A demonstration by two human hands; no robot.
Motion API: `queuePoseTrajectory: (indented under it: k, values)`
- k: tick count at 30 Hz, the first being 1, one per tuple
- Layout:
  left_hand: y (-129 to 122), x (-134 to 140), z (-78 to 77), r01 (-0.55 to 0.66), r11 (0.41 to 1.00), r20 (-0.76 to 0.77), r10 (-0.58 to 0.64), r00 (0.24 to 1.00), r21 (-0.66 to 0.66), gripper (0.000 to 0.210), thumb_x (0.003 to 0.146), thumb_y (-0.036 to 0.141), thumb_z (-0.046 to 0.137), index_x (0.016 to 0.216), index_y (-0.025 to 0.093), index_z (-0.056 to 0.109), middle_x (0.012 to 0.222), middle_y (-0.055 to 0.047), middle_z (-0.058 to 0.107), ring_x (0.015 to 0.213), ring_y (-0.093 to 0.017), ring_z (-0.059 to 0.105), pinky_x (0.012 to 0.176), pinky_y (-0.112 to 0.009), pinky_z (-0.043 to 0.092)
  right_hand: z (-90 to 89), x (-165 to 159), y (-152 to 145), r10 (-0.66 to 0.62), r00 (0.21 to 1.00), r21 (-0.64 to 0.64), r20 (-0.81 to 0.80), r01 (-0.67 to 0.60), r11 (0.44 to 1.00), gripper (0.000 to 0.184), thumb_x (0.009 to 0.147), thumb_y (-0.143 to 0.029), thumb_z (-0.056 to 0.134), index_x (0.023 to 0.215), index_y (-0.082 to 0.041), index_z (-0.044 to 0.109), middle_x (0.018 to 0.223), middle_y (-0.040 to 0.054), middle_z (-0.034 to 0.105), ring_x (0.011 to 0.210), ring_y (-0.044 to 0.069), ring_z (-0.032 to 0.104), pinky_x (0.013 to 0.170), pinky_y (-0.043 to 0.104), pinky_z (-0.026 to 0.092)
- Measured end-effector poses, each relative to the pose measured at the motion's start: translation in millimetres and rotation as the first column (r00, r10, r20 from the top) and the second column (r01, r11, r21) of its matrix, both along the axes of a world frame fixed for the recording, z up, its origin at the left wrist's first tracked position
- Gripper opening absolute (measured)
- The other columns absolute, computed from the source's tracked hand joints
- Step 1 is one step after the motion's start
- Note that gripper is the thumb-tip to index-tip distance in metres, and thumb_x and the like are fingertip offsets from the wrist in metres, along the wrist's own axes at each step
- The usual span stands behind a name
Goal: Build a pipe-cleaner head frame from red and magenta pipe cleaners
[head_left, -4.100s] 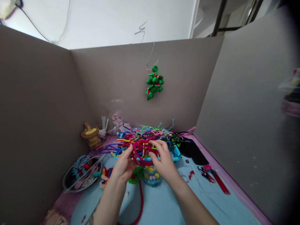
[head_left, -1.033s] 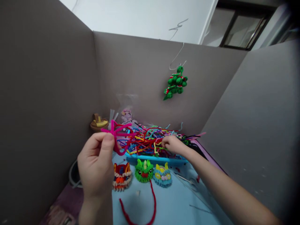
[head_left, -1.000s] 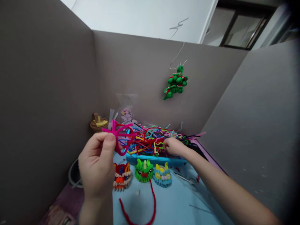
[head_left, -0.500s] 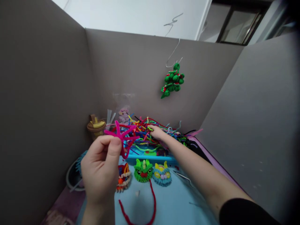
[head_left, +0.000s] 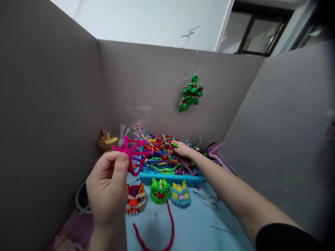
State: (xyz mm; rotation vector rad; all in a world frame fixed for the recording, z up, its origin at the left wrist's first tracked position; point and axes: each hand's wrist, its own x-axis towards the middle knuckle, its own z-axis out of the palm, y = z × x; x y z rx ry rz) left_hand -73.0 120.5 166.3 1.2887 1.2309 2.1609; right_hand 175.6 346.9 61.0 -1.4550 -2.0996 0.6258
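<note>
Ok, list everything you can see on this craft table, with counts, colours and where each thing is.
pink pipe-cleaner shape: one, bright pink, held up at left.
loose pipe cleaners: a pile, many colours, in the tray at the back.
tray: one, blue, mid table.
animal faces: three, orange-red, green, blue-yellow, in a row in front of the tray.
red pipe cleaner: one, curved, on the blue mat near the front.
scissors: one pair, metal, right of the faces.
hanging ornament: one, green with red, on a wire hook at the back panel.
left hand: pinches the pink shape.
right hand: rests in the pile.
</note>
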Motion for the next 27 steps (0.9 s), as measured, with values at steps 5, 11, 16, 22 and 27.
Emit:
queuePoseTrajectory:
  k: [5, 11, 16, 22, 27]
  values:
    - [3, 0, -1.8, 0.021, 1.0, 0.079, -0.02, 0.997, -0.003, 0.02, 0.077, 0.037, 0.062, 0.07, 0.019, 0.06, 0.055, 0.004, 0.052, 0.049, -0.008, 0.042, 0.046, -0.02, 0.033, 22.3, 13, -14, 0.055, 0.997, 0.025, 0.048, -0.056, 0.998, 0.025, 0.073, -0.017, 0.059, 0.097, -0.017, 0.067, 0.098, 0.0056, 0.069, 0.09, 0.02, 0.063, 0.082, 0.028, 0.047]
    - [2, 0, -1.4, 0.034, 0.999, 0.045, -0.033, 0.998, -0.037, 0.021, 0.077, 0.037, 0.062, 0.07, 0.018, 0.06, 0.055, 0.005, 0.051, 0.051, -0.009, 0.045, 0.047, -0.02, 0.036, 29.8, 23, -28, 0.066, 0.994, 0.032, 0.088, -0.069, 0.997, 0.019, 0.074, -0.026, 0.061, 0.088, -0.016, 0.07, 0.086, 0.0047, 0.072, 0.078, 0.017, 0.064, 0.072, 0.026, 0.049]
    - [1, 0, 0.4, 0.031, 0.999, 0.012, -0.031, 0.999, -0.037, 0.021, 0.077, 0.037, 0.061, 0.068, 0.018, 0.059, 0.054, 0.005, 0.05, 0.049, -0.009, 0.043, 0.044, -0.02, 0.034, 35.6, 29, -35, -0.047, 0.996, 0.114, 0.082, 0.037, 0.993, 0.021, 0.071, -0.011, 0.055, 0.083, -0.018, 0.07, 0.082, 0.0026, 0.071, 0.075, 0.015, 0.064, 0.073, 0.026, 0.048]
    - [2, 0, -0.5, -0.003, 1.0, 0.012, 0.003, 1.0, -0.031, 0.022, 0.077, 0.038, 0.062, 0.069, 0.018, 0.06, 0.053, 0.005, 0.048, 0.048, -0.008, 0.042, 0.044, -0.019, 0.033, 44.8, 17, -91, -0.041, 0.995, 0.498, -0.088, 0.08, 0.863, 0.026, 0.078, -0.014, 0.042, 0.089, -0.017, 0.066, 0.087, 0.0057, 0.068, 0.082, 0.016, 0.061, 0.076, 0.027, 0.047]
    - [4, 2, -2.2, 0.03, 0.999, -0.008, -0.031, 0.999, -0.032, 0.021, 0.076, 0.037, 0.062, 0.069, 0.018, 0.06, 0.055, 0.005, 0.051, 0.05, -0.008, 0.044, 0.045, -0.019, 0.035, 12.1, -1, -110, 0.298, 0.858, 0.067, 0.419, -0.357, 0.932, 0.034, 0.073, -0.006, 0.044, 0.092, -0.019, 0.068, 0.088, 0.0034, 0.071, 0.081, 0.014, 0.064, 0.074, 0.021, 0.046]
